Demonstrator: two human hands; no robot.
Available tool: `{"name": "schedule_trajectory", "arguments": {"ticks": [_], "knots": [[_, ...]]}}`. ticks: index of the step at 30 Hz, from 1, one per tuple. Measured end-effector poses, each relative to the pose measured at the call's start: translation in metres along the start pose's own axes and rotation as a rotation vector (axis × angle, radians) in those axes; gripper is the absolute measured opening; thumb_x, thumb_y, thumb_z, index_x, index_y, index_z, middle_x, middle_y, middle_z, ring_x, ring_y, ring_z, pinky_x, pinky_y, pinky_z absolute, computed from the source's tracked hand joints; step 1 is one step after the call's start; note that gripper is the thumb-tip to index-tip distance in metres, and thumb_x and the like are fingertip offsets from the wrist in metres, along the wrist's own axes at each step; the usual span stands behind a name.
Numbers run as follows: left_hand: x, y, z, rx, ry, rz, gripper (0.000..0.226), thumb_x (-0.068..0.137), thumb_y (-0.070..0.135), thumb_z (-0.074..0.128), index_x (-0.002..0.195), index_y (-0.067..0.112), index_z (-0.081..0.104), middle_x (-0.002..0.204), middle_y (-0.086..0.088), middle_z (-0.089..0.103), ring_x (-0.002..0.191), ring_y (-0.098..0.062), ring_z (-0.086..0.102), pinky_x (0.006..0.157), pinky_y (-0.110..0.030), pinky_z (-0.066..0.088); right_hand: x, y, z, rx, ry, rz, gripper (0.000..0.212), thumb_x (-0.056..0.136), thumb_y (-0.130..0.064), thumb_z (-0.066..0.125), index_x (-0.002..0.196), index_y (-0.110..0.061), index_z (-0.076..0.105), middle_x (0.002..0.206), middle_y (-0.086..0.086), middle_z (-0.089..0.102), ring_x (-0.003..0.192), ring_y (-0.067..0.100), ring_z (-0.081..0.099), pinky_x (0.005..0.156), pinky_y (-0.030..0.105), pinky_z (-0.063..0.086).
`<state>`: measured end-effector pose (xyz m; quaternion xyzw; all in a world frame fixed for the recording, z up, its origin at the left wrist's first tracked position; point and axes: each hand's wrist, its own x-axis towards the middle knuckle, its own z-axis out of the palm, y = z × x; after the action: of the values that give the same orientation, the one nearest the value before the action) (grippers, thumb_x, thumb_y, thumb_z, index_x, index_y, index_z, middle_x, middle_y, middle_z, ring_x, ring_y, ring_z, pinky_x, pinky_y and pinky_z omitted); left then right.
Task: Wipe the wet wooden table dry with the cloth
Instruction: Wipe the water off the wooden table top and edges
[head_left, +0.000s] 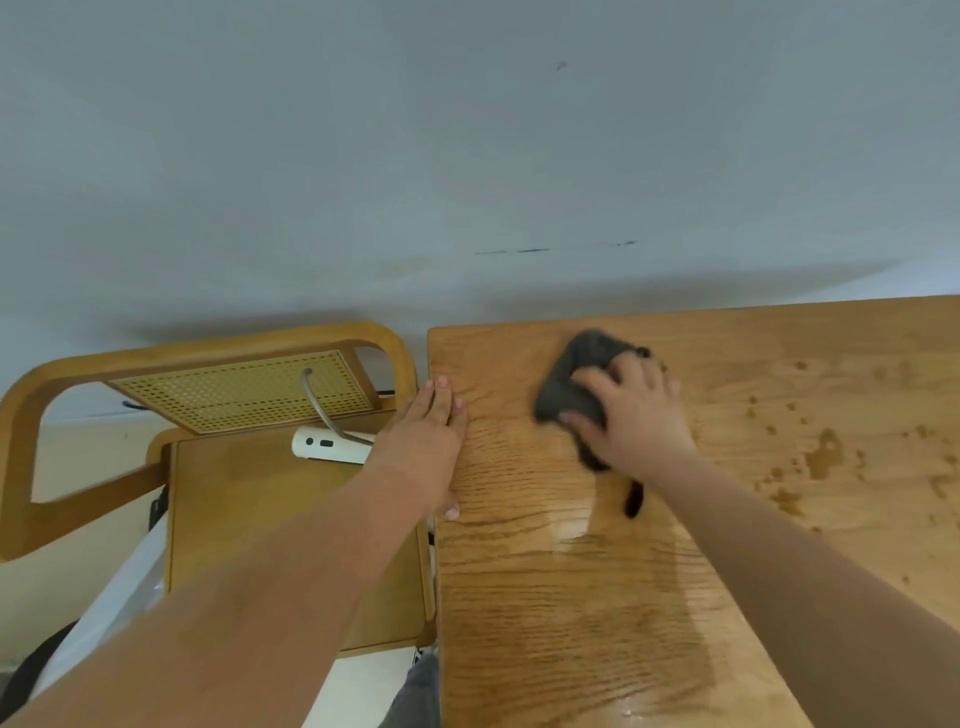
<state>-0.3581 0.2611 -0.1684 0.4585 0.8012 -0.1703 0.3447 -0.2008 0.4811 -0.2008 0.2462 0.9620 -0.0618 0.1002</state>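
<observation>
Our right hand (631, 415) presses spread fingers onto the crumpled dark grey cloth (571, 389) on the wet wooden table (571, 597); our left hand (431, 441) lies flat at the edge. Unwiped droplets (823, 454) lie rightward, nearer the right hand.

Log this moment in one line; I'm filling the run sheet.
right hand: pressing cloth on table | left hand: flat on table edge | droplets: right side
</observation>
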Motion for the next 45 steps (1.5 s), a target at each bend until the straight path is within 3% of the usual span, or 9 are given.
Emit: {"name": "schedule_trajectory", "arguments": {"ticks": [3, 5, 13, 18, 22, 27, 31, 38, 45], "knots": [[-0.001, 0.001, 0.002, 0.007, 0.004, -0.004, 0.135, 0.078, 0.053, 0.083, 0.161, 0.009, -0.013, 0.166, -0.017, -0.027, 0.156, -0.031, -0.019, 0.127, -0.041, -0.003, 0.039, -0.014, -0.006, 0.226, 0.064, 0.515, 0.046, 0.098, -0.061, 0.048, 0.135, -0.035, 0.044, 0.139, 0.016, 0.039, 0.13, 0.043, 0.035, 0.107, 0.061, 0.03], [-0.001, 0.001, 0.002, 0.013, 0.009, 0.0, 0.135, 0.078, 0.053, 0.083, 0.162, 0.008, -0.012, 0.167, -0.018, -0.025, 0.156, -0.032, -0.018, 0.128, -0.041, -0.001, 0.047, -0.041, -0.006, 0.254, 0.063, 0.606, 0.04, 0.101, -0.056, 0.046, 0.132, -0.032, 0.043, 0.14, 0.018, 0.038, 0.131, 0.044, 0.033, 0.106, 0.063, 0.029], [-0.004, 0.002, 0.0, -0.012, 0.013, -0.001, 0.135, 0.076, 0.047, 0.086, 0.162, 0.007, -0.01, 0.167, -0.018, -0.023, 0.157, -0.033, -0.016, 0.128, -0.042, 0.0, -0.016, -0.049, 0.004, 0.025, 0.058, -0.197, 0.046, 0.094, -0.065, 0.05, 0.127, -0.035, 0.057, 0.113, 0.007, 0.052, 0.105, 0.035, 0.051, 0.089, 0.05, 0.044], [0.0, 0.001, 0.003, 0.007, 0.014, -0.004, 0.135, 0.077, 0.05, 0.085, 0.162, 0.007, -0.011, 0.166, -0.019, -0.025, 0.156, -0.034, -0.016, 0.129, -0.043, 0.001, 0.045, 0.002, -0.012, 0.113, 0.056, 0.423, 0.049, 0.096, -0.065, 0.047, 0.135, -0.034, 0.044, 0.135, 0.017, 0.044, 0.126, 0.044, 0.04, 0.104, 0.058, 0.037], [0.0, -0.002, 0.005, -0.011, 0.029, 0.01, 0.134, 0.077, 0.052, 0.084, 0.162, 0.009, -0.01, 0.166, -0.017, -0.026, 0.156, -0.031, -0.018, 0.129, -0.042, 0.001, 0.063, -0.044, -0.006, 0.306, 0.121, 0.792, 0.038, 0.099, -0.056, 0.045, 0.127, -0.031, 0.044, 0.139, 0.018, 0.041, 0.129, 0.044, 0.035, 0.105, 0.061, 0.03], [-0.002, -0.001, 0.002, -0.035, 0.052, 0.007, 0.138, 0.074, 0.049, 0.088, 0.162, 0.007, -0.01, 0.169, -0.017, -0.019, 0.157, -0.031, -0.015, 0.128, -0.04, 0.0, 0.035, -0.133, 0.012, 0.201, 0.153, 0.298, 0.038, 0.097, -0.056, 0.05, 0.127, -0.033, 0.053, 0.125, 0.014, 0.048, 0.117, 0.04, 0.044, 0.094, 0.054, 0.035], [-0.004, 0.001, 0.001, -0.026, 0.045, -0.007, 0.135, 0.075, 0.048, 0.087, 0.162, 0.008, -0.009, 0.169, -0.016, -0.02, 0.157, -0.031, -0.015, 0.128, -0.04, 0.002, 0.046, -0.081, 0.0, 0.081, 0.104, -0.083, 0.047, 0.095, -0.068, 0.045, 0.131, -0.039, 0.051, 0.119, 0.007, 0.05, 0.112, 0.034, 0.047, 0.095, 0.051, 0.042], [-0.001, 0.004, -0.001, 0.0, 0.007, -0.016, 0.134, 0.077, 0.049, 0.085, 0.162, 0.007, -0.009, 0.166, -0.019, -0.025, 0.156, -0.034, -0.017, 0.127, -0.04, 0.003, 0.047, 0.006, -0.005, 0.192, 0.122, 0.651, 0.044, 0.101, -0.06, 0.042, 0.135, -0.031, 0.045, 0.138, 0.019, 0.042, 0.13, 0.046, 0.037, 0.106, 0.063, 0.033], [0.0, 0.003, 0.001, -0.003, 0.017, -0.009, 0.139, 0.071, 0.047, 0.09, 0.162, 0.005, -0.007, 0.167, -0.019, -0.023, 0.157, -0.033, -0.015, 0.129, -0.044, 0.008, -0.03, -0.115, 0.024, 0.185, 0.173, 0.274, 0.037, 0.094, -0.054, 0.059, 0.123, -0.032, 0.059, 0.117, 0.012, 0.053, 0.108, 0.037, 0.047, 0.09, 0.054, 0.039]]}}
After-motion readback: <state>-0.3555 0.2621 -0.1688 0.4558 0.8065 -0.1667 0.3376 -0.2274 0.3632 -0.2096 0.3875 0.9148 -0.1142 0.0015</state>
